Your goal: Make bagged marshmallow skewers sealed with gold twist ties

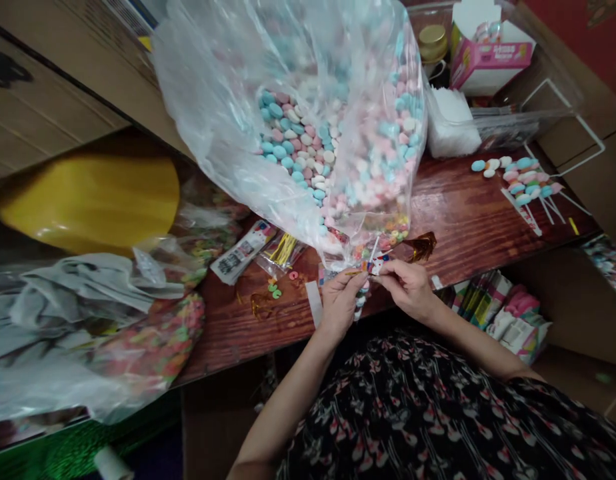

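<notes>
Pinching tight right at the table edge, the left hand (pixel 341 301) and right hand (pixel 405 288) work close together, their fingers narrow and nearly meeting. The right fingers (pixel 389 268) hold a small colourful tag (pixel 377 265) on a string of pastel candies (pixel 361 300), which dangles just below the hands. The left fingers (pixel 362 279) pinch a thin gold strip (pixel 352 272). Towering just beyond sits a clear plastic bag (pixel 288 120) of pink, blue and white candies, apparently kept close for easy reach. Candy sticks (pixel 518 183) lie well right on the reddish wooden table (pixel 468 213), clear of the hands, while a packet of gold twist ties (pixel 283 250) waits on the left.
</notes>
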The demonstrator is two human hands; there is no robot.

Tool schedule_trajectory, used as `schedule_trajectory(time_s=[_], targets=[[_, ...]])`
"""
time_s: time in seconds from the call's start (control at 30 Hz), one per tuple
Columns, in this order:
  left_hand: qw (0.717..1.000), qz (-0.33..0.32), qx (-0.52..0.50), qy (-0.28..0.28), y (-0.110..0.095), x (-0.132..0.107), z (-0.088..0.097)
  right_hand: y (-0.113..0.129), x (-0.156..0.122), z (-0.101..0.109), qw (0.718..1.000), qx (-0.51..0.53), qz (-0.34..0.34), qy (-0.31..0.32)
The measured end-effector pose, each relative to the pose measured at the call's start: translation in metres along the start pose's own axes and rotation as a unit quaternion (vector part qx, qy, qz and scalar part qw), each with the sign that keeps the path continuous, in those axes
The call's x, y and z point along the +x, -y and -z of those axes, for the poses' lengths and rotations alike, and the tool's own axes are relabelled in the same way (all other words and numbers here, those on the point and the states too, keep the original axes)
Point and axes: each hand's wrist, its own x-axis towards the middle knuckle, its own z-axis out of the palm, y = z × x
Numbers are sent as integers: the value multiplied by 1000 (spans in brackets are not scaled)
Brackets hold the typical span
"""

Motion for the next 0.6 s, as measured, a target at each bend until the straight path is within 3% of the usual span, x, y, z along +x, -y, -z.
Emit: schedule_trajectory(time_s=[0.1, 0.17, 0.23, 0.3, 0.37, 0.43, 0.47, 0.53, 0.6], targets=[[999, -30, 37, 20, -2, 1, -2, 0, 3, 5, 990, 99, -90, 34], [997, -25, 58, 33, -6, 0, -4, -4, 9, 10, 967, 175, -158, 97], [997, 26, 54, 55, -13, -2, -5, -8, 16, 17, 933, 235, -196, 191], [989, 110, 33, 95, -21, -4, -6, -12, 22, 24, 908, 258, -168, 285], [971, 186, 17, 152, -28, -6, -5, -12, 26, 32, 918, 213, -62, 330], [947, 239, 15, 213, -35, -6, -3, -9, 28, 39, 935, 99, 111, 323], [935, 260, 17, 242, -37, -6, -1, -7, 29, 43, 928, 32, 203, 311], [907, 298, 20, 297, -42, -4, 2, -1, 30, 49, 884, -78, 362, 285], [880, 327, 23, 345, -45, -3, 2, 6, 31, 53, 837, -132, 470, 249]])
